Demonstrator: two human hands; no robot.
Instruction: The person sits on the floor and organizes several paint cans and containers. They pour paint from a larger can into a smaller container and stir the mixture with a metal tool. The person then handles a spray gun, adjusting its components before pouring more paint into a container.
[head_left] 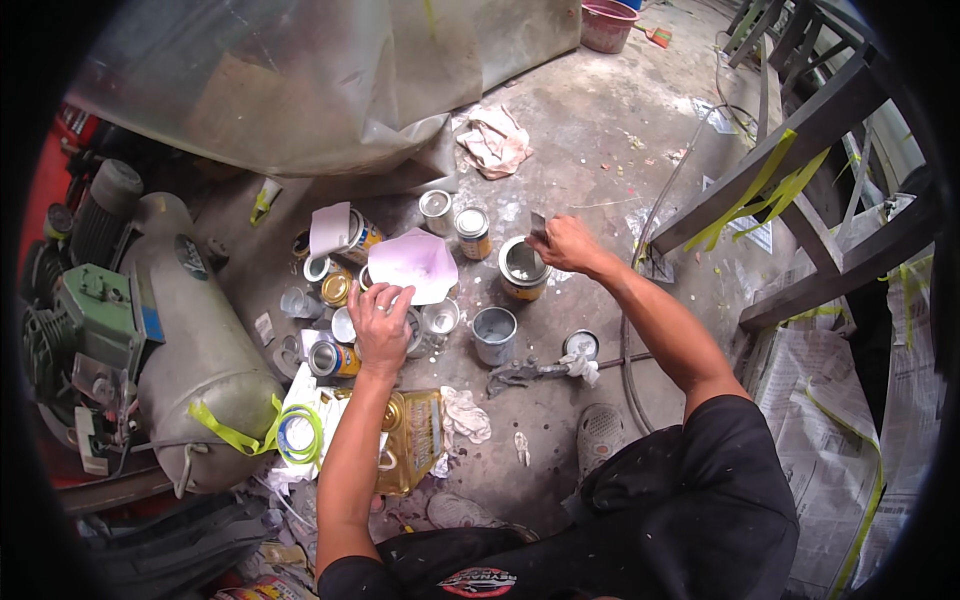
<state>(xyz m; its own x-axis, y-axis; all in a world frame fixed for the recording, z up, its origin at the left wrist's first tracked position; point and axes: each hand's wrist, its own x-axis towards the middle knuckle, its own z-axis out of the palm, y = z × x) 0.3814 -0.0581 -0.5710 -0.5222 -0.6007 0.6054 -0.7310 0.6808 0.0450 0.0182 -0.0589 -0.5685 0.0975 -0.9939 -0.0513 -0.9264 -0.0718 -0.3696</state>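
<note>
One open can (521, 291) stands on the stained floor (590, 180) before me, a grey cup (494, 350) near it. Right hand (568, 245): at the can's rim, pinching a small flat grey piece (538, 224). Left hand (381, 325): fingertips at a pale pink sheet's (412, 262) near edge; grip, cannot tell.

Wide fisheye view, as seen from your head: a black rim encircles the scene, and straight edges bow near it. Brightness peaks toward the top right, where the grey concrete floor (585, 105) pales. The pale pink sheet of paper (415, 262) before you is nearly washed out; your black short-sleeved cotton shirt (650, 510) loses detail in darkness. Sharpness is moderate centrally, softer peripherally.
</note>
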